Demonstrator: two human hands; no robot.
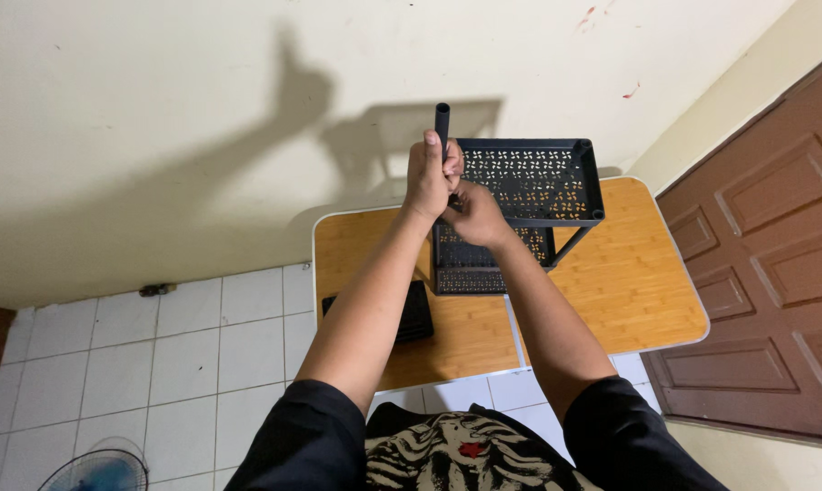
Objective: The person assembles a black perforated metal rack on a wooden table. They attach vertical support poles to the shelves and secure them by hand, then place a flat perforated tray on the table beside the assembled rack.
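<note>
Left hand (429,173) grips black pole (442,116).

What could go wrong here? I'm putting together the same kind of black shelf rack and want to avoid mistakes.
1. The left hand grips a black tube at the top tray's corner; if tilted, it may jam or seat crooked.
2. The right hand sits close beneath, so fingers could get pinched.
3. The rack stands near the wooden table's back edge; pushing could tip it.
</note>
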